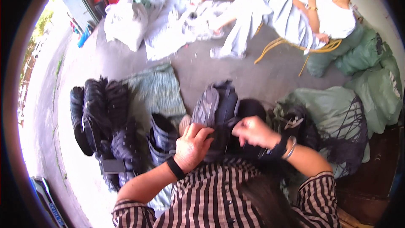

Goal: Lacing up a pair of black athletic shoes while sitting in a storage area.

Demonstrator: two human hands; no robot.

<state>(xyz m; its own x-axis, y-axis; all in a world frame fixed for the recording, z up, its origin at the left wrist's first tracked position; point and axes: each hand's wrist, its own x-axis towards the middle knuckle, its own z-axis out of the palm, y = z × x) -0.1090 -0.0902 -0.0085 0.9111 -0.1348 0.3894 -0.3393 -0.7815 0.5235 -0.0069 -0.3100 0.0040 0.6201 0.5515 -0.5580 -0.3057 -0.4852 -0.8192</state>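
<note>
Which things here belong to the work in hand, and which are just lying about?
In use: left hand, right hand, dark shoes between them; probably the dark pile at left.

Apparently lying about: white bag, green sacks, blue object.

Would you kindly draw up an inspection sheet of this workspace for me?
Surface: grey floor, partly covered by a green woven sheet.
Job's things: grey-and-black item, apparently footwear, in front of the wearer.
Clutter: pile of black footwear-like items to the left; green sacks to the right.
Hands: left hand and right hand are both at the grey-and-black item, fingers bent; exact grip unclear.
Cables: nothing seen.
Surroundings: another person sits on a yellow-framed seat beyond; white sack at upper left.
</note>
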